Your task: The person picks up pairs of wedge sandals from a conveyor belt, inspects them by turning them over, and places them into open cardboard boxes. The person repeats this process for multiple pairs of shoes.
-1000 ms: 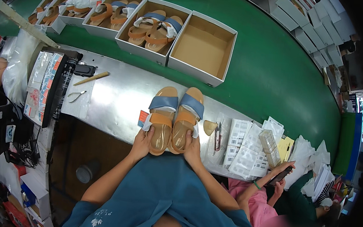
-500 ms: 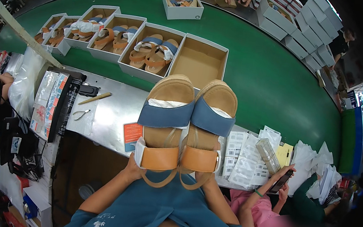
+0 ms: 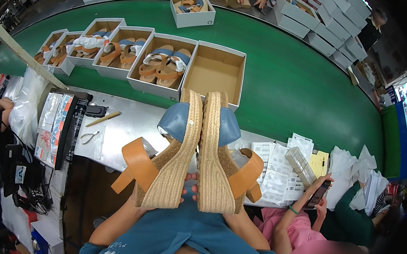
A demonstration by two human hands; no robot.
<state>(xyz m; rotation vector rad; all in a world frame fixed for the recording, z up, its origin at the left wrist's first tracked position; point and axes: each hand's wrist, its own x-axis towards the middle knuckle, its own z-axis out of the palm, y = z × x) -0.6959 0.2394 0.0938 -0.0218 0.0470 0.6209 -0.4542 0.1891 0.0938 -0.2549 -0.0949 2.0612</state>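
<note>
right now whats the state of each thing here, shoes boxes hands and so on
left sandal: lifted, turned on its side, woven wedge showing
right sandal: lifted, on its side, sole edge against the left one
left hand: under the left sandal's heel, gripping
right hand: under the right sandal's heel, gripping
open box: empty, on the green belt
box beside it: holds a sandal pair
phone: held by a seated person

Two wedge sandals are being held up side by side, tilted outward, woven rope soles touching: the left sandal (image 3: 167, 155) and right sandal (image 3: 223, 155) are showing blue toe bands and tan ankle straps.
</note>
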